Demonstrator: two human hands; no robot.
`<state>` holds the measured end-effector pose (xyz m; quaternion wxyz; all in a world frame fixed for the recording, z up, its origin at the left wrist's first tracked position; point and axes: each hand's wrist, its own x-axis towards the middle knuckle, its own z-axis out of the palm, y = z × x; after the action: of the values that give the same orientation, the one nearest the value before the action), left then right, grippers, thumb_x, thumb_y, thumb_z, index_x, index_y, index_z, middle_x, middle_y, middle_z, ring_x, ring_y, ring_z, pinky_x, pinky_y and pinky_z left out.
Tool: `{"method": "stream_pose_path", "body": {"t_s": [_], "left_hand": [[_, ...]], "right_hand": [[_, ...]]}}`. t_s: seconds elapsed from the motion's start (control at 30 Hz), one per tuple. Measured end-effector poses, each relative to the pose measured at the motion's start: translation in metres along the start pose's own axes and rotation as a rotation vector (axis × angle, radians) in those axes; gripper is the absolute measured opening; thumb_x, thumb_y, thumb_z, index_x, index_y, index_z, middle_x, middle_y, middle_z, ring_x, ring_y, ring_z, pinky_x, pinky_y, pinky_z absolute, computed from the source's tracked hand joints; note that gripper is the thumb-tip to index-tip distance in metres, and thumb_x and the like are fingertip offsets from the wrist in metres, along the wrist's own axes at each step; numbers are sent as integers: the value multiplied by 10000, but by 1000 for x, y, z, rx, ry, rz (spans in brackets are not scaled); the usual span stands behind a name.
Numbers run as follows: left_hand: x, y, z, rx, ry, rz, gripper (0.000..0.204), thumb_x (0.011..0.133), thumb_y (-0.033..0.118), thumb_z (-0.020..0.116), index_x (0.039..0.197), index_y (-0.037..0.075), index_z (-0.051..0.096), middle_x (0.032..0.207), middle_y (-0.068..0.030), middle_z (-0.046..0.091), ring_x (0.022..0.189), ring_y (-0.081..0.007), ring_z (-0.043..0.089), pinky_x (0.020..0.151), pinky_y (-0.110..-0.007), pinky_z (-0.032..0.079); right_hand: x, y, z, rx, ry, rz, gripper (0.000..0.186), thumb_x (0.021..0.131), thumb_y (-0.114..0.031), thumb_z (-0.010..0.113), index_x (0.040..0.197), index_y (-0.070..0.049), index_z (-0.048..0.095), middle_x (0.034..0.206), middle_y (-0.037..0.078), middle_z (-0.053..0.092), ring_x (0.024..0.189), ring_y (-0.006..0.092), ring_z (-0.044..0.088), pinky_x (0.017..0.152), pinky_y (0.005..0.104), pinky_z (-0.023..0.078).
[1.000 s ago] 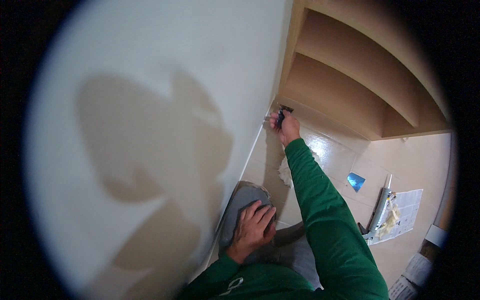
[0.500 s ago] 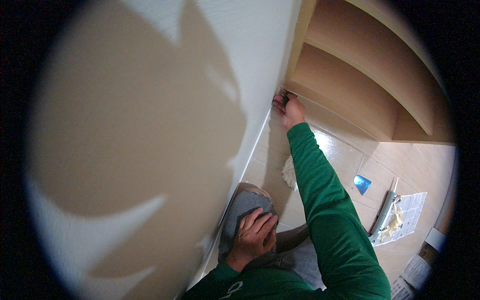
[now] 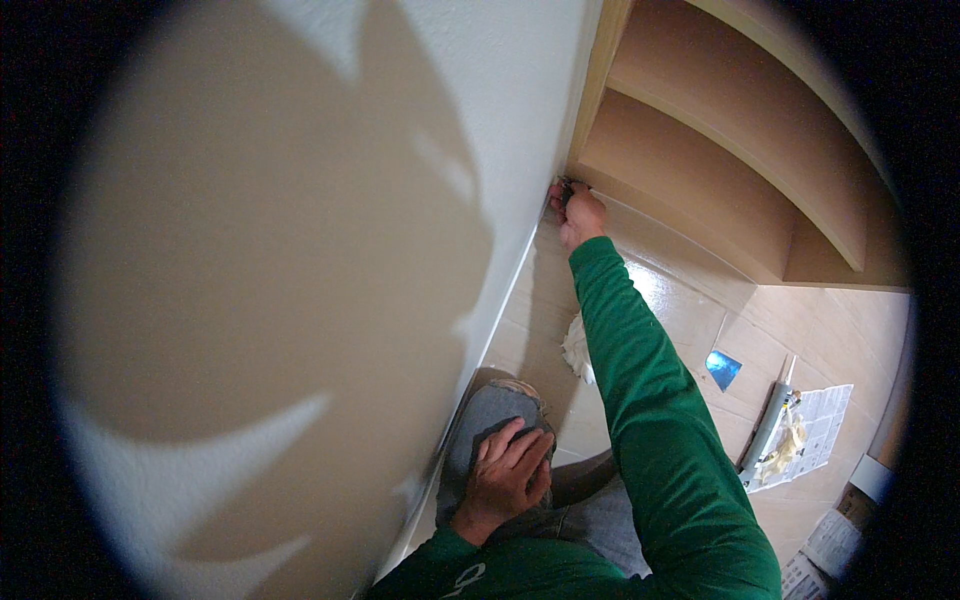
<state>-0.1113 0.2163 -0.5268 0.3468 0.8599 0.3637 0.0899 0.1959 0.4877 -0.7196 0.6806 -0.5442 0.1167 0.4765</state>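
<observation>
My right hand (image 3: 585, 213) reaches to the low corner where the wooden shelf unit (image 3: 690, 160) meets the white wall (image 3: 515, 110). Its fingers are closed around a small dark thing (image 3: 568, 190), mostly hidden, whose kind I cannot make out. The fingertips are close against the wall and the base of the unit. On my bent knee, in grey trousers, lies my left hand (image 3: 505, 478), flat with fingers stretched out and nothing in it. A crumpled whitish cloth or paper (image 3: 576, 350) rests on the floor, partly behind my right sleeve.
Further right on the tiled floor (image 3: 690, 345) lies a shiny blue piece (image 3: 723, 369). A caulking gun (image 3: 766, 432) rests along a printed paper sheet (image 3: 830, 425), beside yellowish crumpled material (image 3: 788, 445). Several boxes or papers (image 3: 832, 540) show at the lower right rim.
My right hand has shifted very slightly within the corner, with the small dark thing still in its fingers. My left hand has stayed on the knee.
</observation>
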Motion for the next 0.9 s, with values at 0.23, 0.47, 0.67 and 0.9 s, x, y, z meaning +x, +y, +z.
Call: {"method": "stream_pose_path", "body": {"t_s": [0.23, 0.47, 0.67, 0.9], "left_hand": [[0, 0, 0, 12, 0, 2, 421, 897, 243, 696, 1299, 119, 695, 1307, -94, 688, 1305, -368, 571, 1050, -527, 449], [0, 0, 2, 8, 0, -4, 418, 899, 239, 693, 1299, 118, 693, 1304, -98, 687, 1303, -370, 572, 1047, -527, 449], [1, -1, 5, -7, 0, 16, 435, 896, 238, 692, 1313, 117, 680, 1313, -100, 683, 1303, -383, 567, 1042, -538, 449], [-2, 2, -4, 29, 4, -9, 432, 896, 195, 686, 1317, 101, 668, 1254, -115, 700, 1280, -370, 595, 1049, -516, 458]], "right_hand": [[9, 6, 3, -63, 56, -40, 268, 1042, -224, 491, 923, -84, 685, 786, 56, 721, 581, 158, 603, 494, 318, 397], [2, 6, -3, -189, -8, -109, 271, 1038, -212, 487, 906, -57, 667, 781, 65, 705, 606, 173, 630, 480, 324, 416], [9, -5, 0, -131, 66, -53, 257, 1035, -211, 488, 931, -61, 669, 771, 64, 697, 613, 174, 633, 477, 327, 422], [2, 11, 7, -208, 46, -59, 271, 1032, -233, 489, 929, -65, 675, 782, 69, 700, 624, 197, 632, 497, 368, 435]]}}
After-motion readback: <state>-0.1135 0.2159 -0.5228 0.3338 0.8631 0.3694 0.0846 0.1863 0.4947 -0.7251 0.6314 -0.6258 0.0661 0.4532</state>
